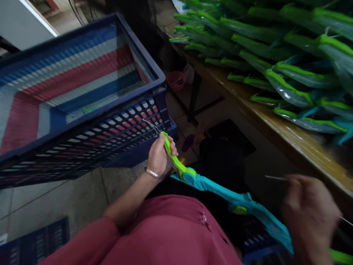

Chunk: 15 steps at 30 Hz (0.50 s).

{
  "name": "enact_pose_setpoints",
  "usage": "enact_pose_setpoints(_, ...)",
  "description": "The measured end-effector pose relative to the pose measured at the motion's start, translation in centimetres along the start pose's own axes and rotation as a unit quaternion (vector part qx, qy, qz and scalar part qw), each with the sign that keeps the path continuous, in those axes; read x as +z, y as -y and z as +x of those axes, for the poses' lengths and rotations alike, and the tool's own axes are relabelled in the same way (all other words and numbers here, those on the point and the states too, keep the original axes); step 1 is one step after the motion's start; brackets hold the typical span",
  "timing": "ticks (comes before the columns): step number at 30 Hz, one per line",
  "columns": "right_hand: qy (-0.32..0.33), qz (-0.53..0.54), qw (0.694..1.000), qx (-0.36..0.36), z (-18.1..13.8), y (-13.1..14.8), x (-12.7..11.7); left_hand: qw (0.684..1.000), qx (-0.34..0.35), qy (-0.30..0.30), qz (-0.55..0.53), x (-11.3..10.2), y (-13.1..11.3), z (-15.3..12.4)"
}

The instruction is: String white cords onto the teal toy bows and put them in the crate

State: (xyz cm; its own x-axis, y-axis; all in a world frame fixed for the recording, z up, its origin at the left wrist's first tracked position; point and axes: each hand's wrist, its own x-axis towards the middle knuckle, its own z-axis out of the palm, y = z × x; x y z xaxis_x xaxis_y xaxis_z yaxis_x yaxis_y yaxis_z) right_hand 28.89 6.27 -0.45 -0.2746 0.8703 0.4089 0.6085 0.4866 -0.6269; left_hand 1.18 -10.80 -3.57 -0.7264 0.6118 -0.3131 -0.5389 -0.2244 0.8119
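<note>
My left hand [160, 156] is closed around the lime-green end of a long jointed plastic piece [212, 183], green at the top and turquoise below. A round green joint links the two colours. Thin white string [150, 124] trails from its green tip. The turquoise part slants down across my lap toward my right hand [310, 213], which is blurred. Between those pinched fingers a thin pale rod or strand [275, 177] sticks out to the left. I cannot tell whether my right hand touches the turquoise end.
A large blue crate [162, 82] with striped lining stands at left. On the wooden table [248, 110] at right lie many green-edged pieces in clear bags [292, 88]. Beneath it is a pink basket [176, 81]. Another blue crate [35, 241] sits at lower left.
</note>
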Motion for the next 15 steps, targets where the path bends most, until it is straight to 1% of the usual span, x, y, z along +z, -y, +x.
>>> enact_pose_setpoints(2, 0.095, 0.058, 0.992, -0.051, -0.2, 3.9, 2.2, 0.999, 0.011, 0.040, -0.008, 1.2, -0.3, -1.6)
enact_pose_setpoints(4, 0.199, 0.179, 0.961, -0.065, -0.1, 8.5, 4.1, 0.996, 0.031, 0.079, -0.019, 2.3, -0.4, -3.0)
enact_pose_setpoints(6, 0.267, 0.272, 0.922, -0.063, 0.2, 12.5, 5.4, 0.992, 0.062, 0.108, -0.031, 2.9, -0.4, -4.1)
enact_pose_setpoints(8, 0.310, 0.326, 0.891, -0.056, 0.1, 15.2, 5.9, 0.985, 0.099, 0.134, -0.048, 3.1, -0.4, -4.8)
enact_pose_setpoints(11, 0.340, 0.373, 0.862, -0.041, -0.8, 16.8, 5.7, 0.972, 0.132, 0.178, -0.078, 2.8, -0.3, -5.0)
enact_pose_setpoints(13, 0.352, 0.397, 0.847, -0.033, -1.6, 17.0, 5.5, 0.966, 0.138, 0.199, -0.092, 2.6, -0.3, -5.1)
enact_pose_setpoints(15, 0.358, 0.406, 0.840, -0.028, -2.3, 17.1, 5.4, 0.962, 0.143, 0.208, -0.103, 2.6, -0.3, -5.1)
